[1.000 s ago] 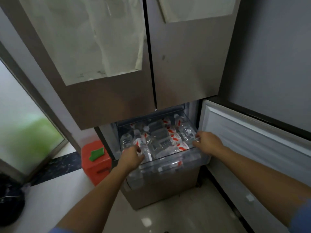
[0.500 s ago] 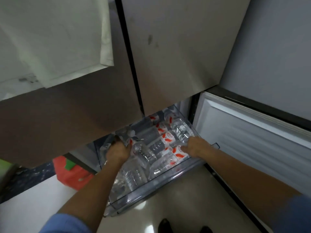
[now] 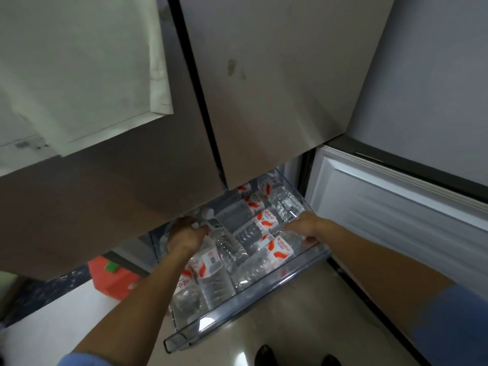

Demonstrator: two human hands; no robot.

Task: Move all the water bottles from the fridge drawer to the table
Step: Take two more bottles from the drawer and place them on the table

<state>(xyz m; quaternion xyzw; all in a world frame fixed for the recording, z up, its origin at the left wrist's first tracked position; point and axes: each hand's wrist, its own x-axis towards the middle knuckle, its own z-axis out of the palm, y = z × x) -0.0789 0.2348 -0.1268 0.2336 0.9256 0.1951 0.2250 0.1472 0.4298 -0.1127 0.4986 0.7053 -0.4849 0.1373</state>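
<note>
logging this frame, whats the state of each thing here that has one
fridge drawer: pulled out, full of bottles
water bottles: lying on their sides, capped
upper fridge doors: shut
lower right door: swung open
left hand: closed on a bottle's cap end
right hand: reaching onto a bottle, grip unclear

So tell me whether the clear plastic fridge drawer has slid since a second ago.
Yes. The clear plastic fridge drawer has slid further out toward the person, away from the grey fridge doors above it.
</note>
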